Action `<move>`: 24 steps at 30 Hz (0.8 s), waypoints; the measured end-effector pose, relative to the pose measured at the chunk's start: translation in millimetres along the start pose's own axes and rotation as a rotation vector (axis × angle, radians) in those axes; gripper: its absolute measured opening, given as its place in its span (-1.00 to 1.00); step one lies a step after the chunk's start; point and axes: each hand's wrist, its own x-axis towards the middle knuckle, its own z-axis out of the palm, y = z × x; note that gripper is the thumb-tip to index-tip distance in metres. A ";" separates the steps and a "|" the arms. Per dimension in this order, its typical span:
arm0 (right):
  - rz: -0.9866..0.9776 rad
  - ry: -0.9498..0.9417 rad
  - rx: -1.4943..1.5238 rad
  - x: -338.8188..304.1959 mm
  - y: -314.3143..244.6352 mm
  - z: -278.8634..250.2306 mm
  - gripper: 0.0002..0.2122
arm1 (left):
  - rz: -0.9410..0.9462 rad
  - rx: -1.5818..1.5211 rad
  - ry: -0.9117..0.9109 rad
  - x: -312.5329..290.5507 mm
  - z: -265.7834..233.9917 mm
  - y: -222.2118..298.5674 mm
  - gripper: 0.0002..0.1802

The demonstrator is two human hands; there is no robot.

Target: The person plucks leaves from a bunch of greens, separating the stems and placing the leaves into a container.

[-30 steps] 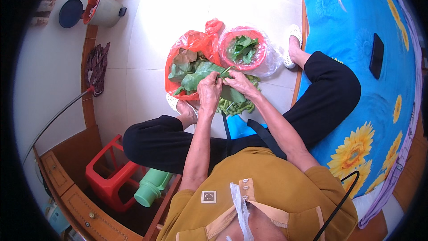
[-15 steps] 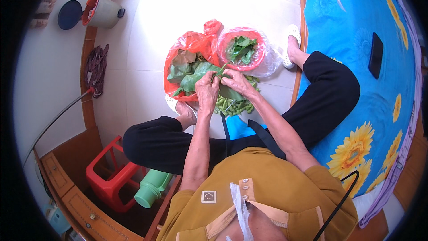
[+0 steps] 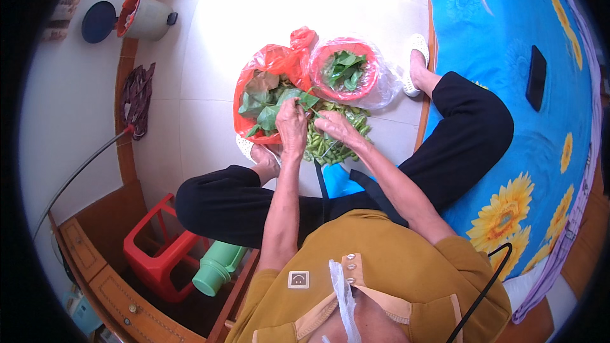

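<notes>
My left hand (image 3: 291, 128) is closed in a pinch on a leafy green stem, whose small leaf (image 3: 307, 99) pokes out past the fingertips. Close beside it on the right, my right hand (image 3: 338, 127) has its fingers pressed together at the same stem. Just left of and beyond my left hand, an open red plastic bag (image 3: 270, 58) holds large leaves (image 3: 267, 116). Beneath my hands lies a pile of short green stem pieces (image 3: 325, 150). Farther off, a red basin (image 3: 376, 76) lined with clear plastic holds loose green leaves (image 3: 346, 70).
Bare tiled floor (image 3: 210, 70) surrounds the bags. To the right is a bed with a blue sunflower cover (image 3: 470, 25) and a black phone (image 3: 535, 79). A red stool (image 3: 143, 254) and green flask (image 3: 213, 273) are at lower left; a bin (image 3: 149, 18) hangs at far left.
The broad leaf that stretched across between my hands is no longer there, so more of the green pieces shows. My right hand has shifted slightly down and nearer to me.
</notes>
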 end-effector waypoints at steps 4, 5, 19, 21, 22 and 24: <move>-0.089 0.117 -0.010 1.3 4.2 -0.5 -0.72 | -0.003 -0.139 -0.104 3.3 -0.6 5.0 -0.82; -0.059 0.033 0.027 2.5 0.4 -6.1 -0.71 | -0.017 -0.191 -0.098 2.3 -2.9 5.4 -0.79; -0.027 -0.123 0.414 11.2 -10.9 -16.8 -0.77 | -0.271 -0.756 -0.228 1.8 -3.1 -9.8 -0.84; -0.060 -0.105 0.336 11.0 -7.9 -15.7 -0.77 | -0.261 -0.678 -0.206 1.5 -7.1 -6.6 -0.83; -0.077 -0.097 0.297 10.0 -8.6 -14.0 -0.77 | -0.278 -0.687 -0.182 1.3 -8.5 -5.2 -0.83; -0.064 -0.109 0.355 6.4 -8.5 -10.3 -0.75 | -0.311 -0.707 -0.136 1.3 -10.3 0.1 -0.83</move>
